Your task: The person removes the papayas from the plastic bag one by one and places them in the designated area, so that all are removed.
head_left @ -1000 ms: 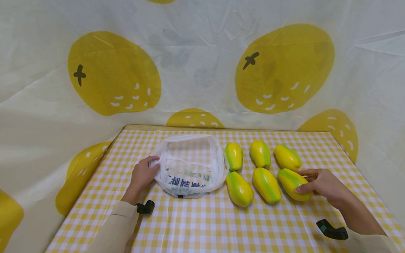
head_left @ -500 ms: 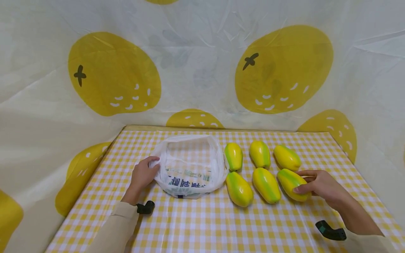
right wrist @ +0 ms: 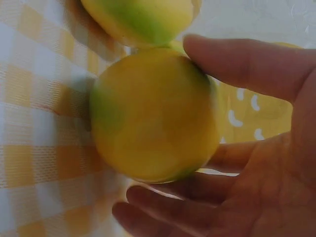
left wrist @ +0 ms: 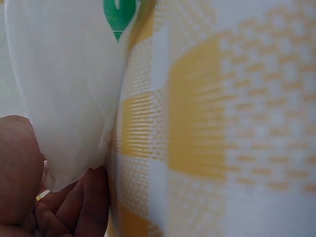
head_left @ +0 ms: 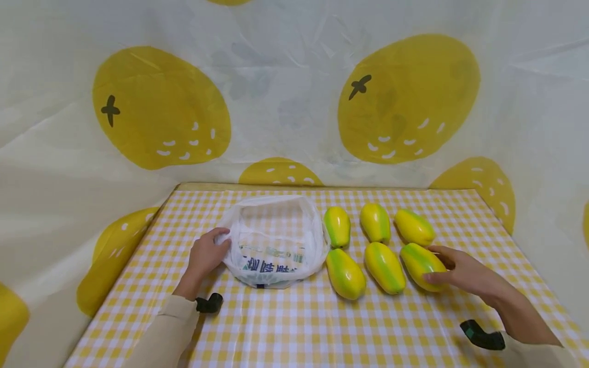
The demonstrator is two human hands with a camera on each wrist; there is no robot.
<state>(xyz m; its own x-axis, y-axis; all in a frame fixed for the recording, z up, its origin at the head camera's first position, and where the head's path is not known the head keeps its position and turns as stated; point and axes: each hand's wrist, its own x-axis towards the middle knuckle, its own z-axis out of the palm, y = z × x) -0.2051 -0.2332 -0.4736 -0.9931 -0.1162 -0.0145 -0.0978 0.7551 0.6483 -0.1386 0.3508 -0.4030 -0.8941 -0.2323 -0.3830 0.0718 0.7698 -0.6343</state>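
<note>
A thin white plastic bag (head_left: 317, 245) with printed characters stands on the table, its mouth turned up and spread wide. My left hand (head_left: 205, 255) pinches the left edge of the bag; the left wrist view shows the white plastic (left wrist: 74, 98) running down between thumb and fingers. At the right, my right hand (head_left: 465, 273) holds the nearest right papaya (head_left: 421, 266), yellow with green streaks. In the right wrist view its thumb lies on one side of the papaya (right wrist: 153, 118) and the fingers on the other. That papaya is close over the tablecloth.
Several more papayas lie in two rows right of the bag, among them a front middle papaya (head_left: 384, 268), a front left papaya (head_left: 346, 274) and a back right papaya (head_left: 414, 226). A yellow checked tablecloth (head_left: 294, 332) covers the table. Behind hangs a fruit-print curtain (head_left: 285, 102).
The head view has shifted slightly. Both hands stay at the bag and the papaya, and the other papayas keep their places.
</note>
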